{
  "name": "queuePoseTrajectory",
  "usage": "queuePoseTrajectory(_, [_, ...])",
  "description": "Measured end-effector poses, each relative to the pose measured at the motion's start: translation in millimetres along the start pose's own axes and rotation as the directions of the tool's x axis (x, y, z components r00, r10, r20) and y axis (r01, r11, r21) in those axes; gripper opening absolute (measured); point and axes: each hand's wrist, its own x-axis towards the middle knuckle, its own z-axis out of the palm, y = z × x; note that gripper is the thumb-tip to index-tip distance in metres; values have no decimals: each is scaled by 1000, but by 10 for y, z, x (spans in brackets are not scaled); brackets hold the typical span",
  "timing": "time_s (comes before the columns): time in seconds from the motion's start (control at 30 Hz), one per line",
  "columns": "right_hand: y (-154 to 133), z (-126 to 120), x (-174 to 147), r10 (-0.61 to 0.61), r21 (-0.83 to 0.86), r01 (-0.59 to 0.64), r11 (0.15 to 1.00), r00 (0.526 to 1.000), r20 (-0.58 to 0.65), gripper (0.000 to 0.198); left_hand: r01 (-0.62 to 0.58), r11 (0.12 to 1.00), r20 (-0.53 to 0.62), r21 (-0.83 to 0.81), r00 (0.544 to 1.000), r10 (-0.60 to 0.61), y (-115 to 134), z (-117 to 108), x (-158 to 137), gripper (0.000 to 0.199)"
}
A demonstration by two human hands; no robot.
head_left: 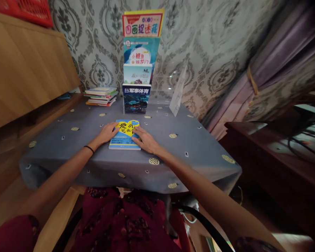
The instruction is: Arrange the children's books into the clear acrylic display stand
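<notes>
A blue and yellow book with a yellow heart and Chinese characters on its cover lies face up on the table. My left hand grips its left edge, fingertips just over the cover. At the opposite side, my right hand holds the right edge, its fingers over the cover and the thumb lower down. The fingers partly hide the title. Behind the book, a clear tiered rack carries several upright books, with a dark blue military-themed book lowest in front.
A stack of books lies at the table's back left. The grey tablecloth has pineapple prints. A wooden cabinet with a red basket flanks the left. A dark red cabinet with cables and a purple curtain are right.
</notes>
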Motion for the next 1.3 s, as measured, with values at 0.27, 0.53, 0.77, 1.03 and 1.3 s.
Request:
queuePoseTrajectory(0.27, [13, -18, -30, 0, 8, 0, 1000, 1000, 0, 55, -29, 999, 1, -24, 1000, 30, -66, 63, 22, 50])
queuePoseTrajectory(0.53, [34, 3, -21, -14, 11, 14, 1000, 1000, -18, 54, -30, 998, 3, -51, 1000, 30, -58, 55, 8, 50])
queuePoseTrajectory(0.77, [-5, -78, -52, 9, -1, -9, 1000, 999, 35, 53, -7, 998, -15, -60, 1000, 6, -71, 90, 7, 51])
queuePoseTrajectory(1.03, [-58, -149, 438, -22, -88, 36, 995, 987, 161, 53, -16, 998, -38, -60, 999, 14, -68, 108, 4, 52])
queuePoseTrajectory(1.3, [45, 2, 655, 118, -119, -107, 987, 989, 92, 62, -26, 997, -69, -67, 997, 21, -71, 129, 4, 49])
